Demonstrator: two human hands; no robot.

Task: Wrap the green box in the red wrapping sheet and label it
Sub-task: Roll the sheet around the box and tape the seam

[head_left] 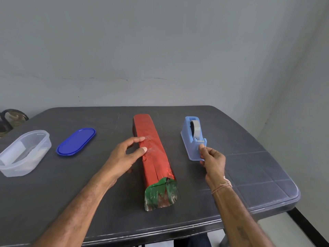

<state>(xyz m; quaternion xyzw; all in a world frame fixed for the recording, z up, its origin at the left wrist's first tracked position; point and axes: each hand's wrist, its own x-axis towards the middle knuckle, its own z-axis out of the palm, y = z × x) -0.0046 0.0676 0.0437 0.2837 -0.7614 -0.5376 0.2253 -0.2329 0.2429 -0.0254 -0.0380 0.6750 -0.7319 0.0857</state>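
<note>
The red-wrapped box [153,154] lies lengthwise away from the viewer; left hand [124,155] fingers press its seam, right hand [211,159] fingers pinch tape at the dispenser [193,138] right of it.

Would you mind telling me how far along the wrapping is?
Done: red sheet covers the box's length. In hand: left hand presses the seam while right hand pulls tape at the dispenser. Left: near end unfolded, green showing; no label visible.
</note>
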